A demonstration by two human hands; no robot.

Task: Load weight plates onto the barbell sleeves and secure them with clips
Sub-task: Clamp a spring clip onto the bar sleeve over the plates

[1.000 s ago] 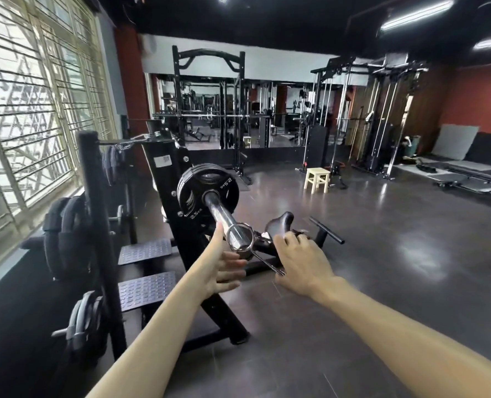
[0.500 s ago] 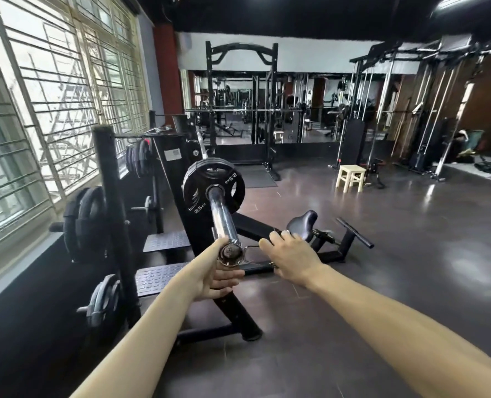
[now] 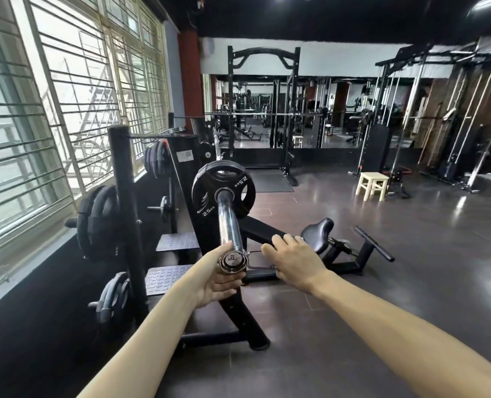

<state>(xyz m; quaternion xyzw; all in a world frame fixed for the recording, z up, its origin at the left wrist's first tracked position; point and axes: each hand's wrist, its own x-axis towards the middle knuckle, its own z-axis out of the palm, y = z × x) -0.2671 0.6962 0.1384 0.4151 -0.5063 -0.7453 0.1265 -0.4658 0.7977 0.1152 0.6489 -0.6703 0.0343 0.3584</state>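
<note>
Now the clip (image 3: 260,259) goes on the near sleeve (image 3: 229,225) end.
Right hand (image 3: 296,261) squeezes its handles (keep them pinched); left hand (image 3: 214,278) cups the sleeve, steadying until it reaches the plate (image 3: 223,193).

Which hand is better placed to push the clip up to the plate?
The right hand: it already grips the spring clip at the tip of the bar. The left hand only cups the bar's end, steadying it.
</note>
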